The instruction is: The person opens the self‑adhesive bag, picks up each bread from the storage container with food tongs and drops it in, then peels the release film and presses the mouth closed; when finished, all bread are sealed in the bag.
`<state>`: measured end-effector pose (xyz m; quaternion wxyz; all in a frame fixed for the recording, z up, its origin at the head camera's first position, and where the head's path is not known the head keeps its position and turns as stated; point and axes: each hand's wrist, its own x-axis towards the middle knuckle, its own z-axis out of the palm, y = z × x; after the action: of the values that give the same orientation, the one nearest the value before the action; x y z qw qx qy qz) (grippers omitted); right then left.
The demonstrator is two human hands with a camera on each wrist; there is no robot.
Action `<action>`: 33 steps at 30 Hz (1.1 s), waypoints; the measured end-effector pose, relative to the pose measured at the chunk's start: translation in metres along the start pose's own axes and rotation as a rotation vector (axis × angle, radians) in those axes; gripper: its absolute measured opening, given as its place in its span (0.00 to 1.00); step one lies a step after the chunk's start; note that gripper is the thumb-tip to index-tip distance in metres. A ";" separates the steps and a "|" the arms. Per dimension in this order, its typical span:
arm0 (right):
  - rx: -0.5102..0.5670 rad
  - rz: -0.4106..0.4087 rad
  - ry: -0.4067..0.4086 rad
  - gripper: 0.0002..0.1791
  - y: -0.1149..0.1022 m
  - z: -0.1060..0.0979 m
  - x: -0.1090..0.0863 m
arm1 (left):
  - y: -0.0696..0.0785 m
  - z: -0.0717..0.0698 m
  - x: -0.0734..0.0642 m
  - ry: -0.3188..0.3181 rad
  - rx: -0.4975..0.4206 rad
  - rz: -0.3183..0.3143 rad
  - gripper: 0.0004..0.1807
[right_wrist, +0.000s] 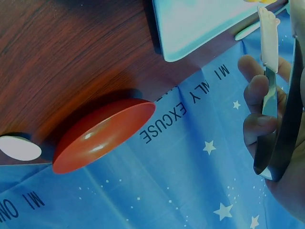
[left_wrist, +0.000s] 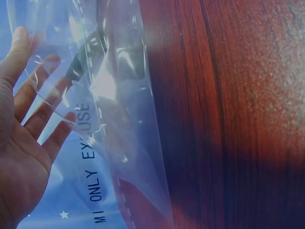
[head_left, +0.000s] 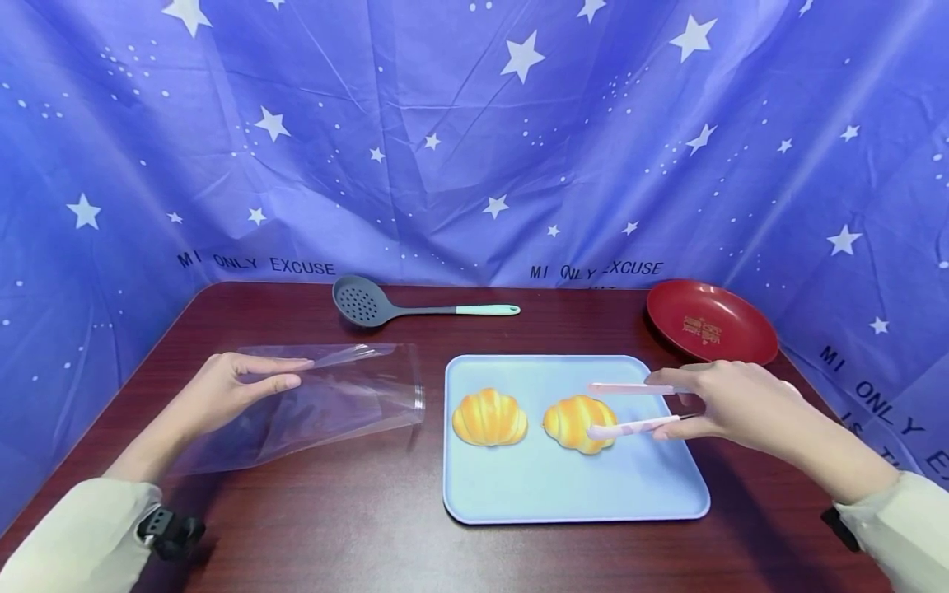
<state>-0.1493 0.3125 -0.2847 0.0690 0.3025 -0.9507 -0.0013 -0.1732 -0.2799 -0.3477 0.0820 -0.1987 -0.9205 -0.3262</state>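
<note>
My left hand [head_left: 222,391] pinches the near edge of a clear plastic bag [head_left: 356,403] between thumb and index finger, and holds it over the table's left part. In the left wrist view the other fingers [left_wrist: 50,102] spread out behind the film. With my right hand [head_left: 749,408] I grip a pair of tongs [head_left: 643,426] with pale pink-and-white tips. Their arms are spread, and one tip overlaps the right croissant [head_left: 574,420]. Another croissant [head_left: 489,417] lies to its left. Both rest on a light blue tray [head_left: 534,494].
A grey slotted skimmer [head_left: 363,305] with a mint handle lies along the back of the dark red wooden table [head_left: 311,527]. A red plate [head_left: 712,321] stands at the back right. Beside it is a white oval thing [right_wrist: 20,148]. A blue star-patterned cloth [head_left: 460,165] hangs behind.
</note>
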 end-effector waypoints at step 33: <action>0.096 0.007 -0.077 0.24 0.003 0.009 0.014 | 0.002 0.000 0.000 -0.017 -0.014 -0.062 0.15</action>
<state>-0.1633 0.3062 -0.2918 0.0178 0.3018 -0.9526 0.0329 -0.1722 -0.2790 -0.3467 0.0625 -0.1734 -0.9246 -0.3333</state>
